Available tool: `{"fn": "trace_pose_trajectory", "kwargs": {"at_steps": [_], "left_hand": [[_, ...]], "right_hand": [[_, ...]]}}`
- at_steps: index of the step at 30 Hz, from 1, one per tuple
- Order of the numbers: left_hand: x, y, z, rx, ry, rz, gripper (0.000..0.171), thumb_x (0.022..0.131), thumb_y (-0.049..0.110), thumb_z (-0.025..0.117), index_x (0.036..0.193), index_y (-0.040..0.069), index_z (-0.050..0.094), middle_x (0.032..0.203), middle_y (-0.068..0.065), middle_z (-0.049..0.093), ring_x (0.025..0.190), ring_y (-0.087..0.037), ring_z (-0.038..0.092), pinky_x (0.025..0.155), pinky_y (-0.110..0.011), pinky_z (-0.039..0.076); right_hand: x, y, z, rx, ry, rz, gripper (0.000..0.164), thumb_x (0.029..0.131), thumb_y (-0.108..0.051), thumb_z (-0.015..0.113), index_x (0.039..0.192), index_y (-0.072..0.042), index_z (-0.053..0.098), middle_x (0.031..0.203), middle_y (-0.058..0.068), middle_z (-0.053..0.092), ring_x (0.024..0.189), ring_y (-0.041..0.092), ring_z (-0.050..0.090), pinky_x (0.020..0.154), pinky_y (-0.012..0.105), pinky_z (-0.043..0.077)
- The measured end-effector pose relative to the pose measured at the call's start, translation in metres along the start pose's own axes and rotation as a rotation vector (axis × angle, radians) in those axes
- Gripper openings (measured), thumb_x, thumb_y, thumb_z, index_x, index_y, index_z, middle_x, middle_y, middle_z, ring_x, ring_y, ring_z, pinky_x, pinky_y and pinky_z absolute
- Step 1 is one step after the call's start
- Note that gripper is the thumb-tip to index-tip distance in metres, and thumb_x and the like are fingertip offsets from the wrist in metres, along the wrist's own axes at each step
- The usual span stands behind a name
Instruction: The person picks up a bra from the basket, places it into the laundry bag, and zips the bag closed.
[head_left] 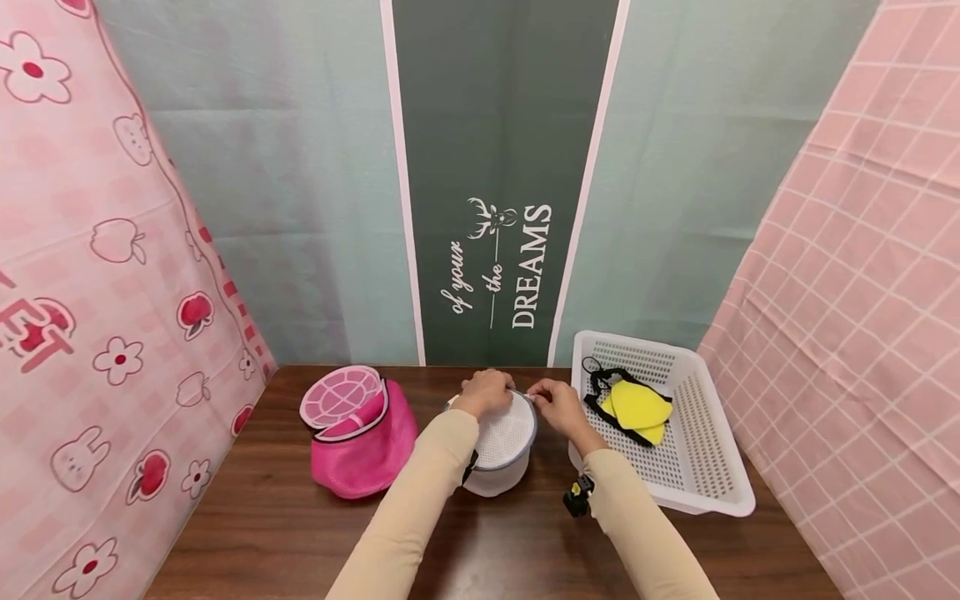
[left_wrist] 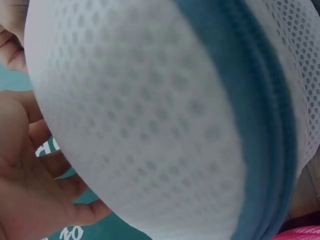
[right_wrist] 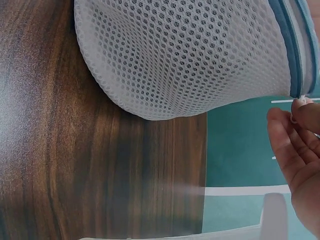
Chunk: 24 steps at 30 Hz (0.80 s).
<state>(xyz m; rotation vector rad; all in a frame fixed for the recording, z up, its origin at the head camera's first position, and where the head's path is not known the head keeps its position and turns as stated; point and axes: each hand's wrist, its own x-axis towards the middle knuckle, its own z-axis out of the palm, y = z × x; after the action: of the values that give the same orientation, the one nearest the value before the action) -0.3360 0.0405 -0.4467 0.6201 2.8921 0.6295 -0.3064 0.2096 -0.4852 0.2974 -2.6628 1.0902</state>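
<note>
A round white mesh laundry bag (head_left: 501, 433) with blue-grey zipper trim stands on the table, its lid facing up. My left hand (head_left: 487, 392) holds the far edge of the lid. In the left wrist view that hand's fingers (left_wrist: 65, 187) reach behind the mesh, so their tips are partly hidden. My right hand (head_left: 558, 406) is at the right side of the rim. The right wrist view shows this hand (right_wrist: 300, 145) pinching the small white zipper pull (right_wrist: 301, 100) between thumb and forefinger.
Left of the white bag stands a bright pink mesh bag (head_left: 363, 450) with its round lid (head_left: 345, 398) flipped open. On the right, a white plastic basket (head_left: 716, 467) holds a yellow fabric item (head_left: 637, 406) with black straps. Curtains (head_left: 300, 208) enclose the wooden table (head_left: 262, 500).
</note>
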Motion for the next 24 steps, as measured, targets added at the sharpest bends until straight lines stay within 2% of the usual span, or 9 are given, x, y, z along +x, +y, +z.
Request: {"fn": "trace_pose_trajectory", "kwargs": {"at_steps": [5, 16, 24], "left_hand": [[-0.003, -0.001, 0.002, -0.010, 0.047, 0.004, 0.011, 0.085, 0.014, 0.056, 0.083, 0.020, 0.065, 0.092, -0.001, 0.060, 0.091, -0.026, 0.052, 0.074, -0.048, 0.038], [0.000, -0.010, 0.004, 0.004, 0.091, 0.000, 0.013, 0.087, 0.017, 0.057, 0.080, 0.022, 0.065, 0.088, 0.004, 0.061, 0.082, -0.018, 0.056, 0.069, -0.047, 0.043], [0.000, -0.014, 0.001, 0.111, 0.119, -0.014, 0.015, 0.087, 0.015, 0.058, 0.079, 0.024, 0.066, 0.081, 0.005, 0.062, 0.072, -0.018, 0.057, 0.063, -0.041, 0.045]], "right_hand": [[-0.002, -0.001, -0.001, 0.032, -0.007, 0.012, 0.008, 0.084, 0.001, 0.063, 0.084, -0.005, 0.067, 0.077, 0.002, 0.063, 0.067, 0.015, 0.054, 0.059, 0.030, 0.046], [-0.004, -0.001, 0.002, 0.028, 0.001, 0.009, 0.008, 0.083, 0.001, 0.064, 0.081, -0.005, 0.068, 0.071, 0.000, 0.062, 0.062, 0.013, 0.053, 0.056, 0.028, 0.046], [-0.006, 0.003, 0.005, -0.017, 0.033, -0.031, 0.006, 0.083, 0.000, 0.064, 0.080, -0.006, 0.067, 0.072, -0.001, 0.061, 0.064, 0.014, 0.051, 0.058, 0.030, 0.044]]}}
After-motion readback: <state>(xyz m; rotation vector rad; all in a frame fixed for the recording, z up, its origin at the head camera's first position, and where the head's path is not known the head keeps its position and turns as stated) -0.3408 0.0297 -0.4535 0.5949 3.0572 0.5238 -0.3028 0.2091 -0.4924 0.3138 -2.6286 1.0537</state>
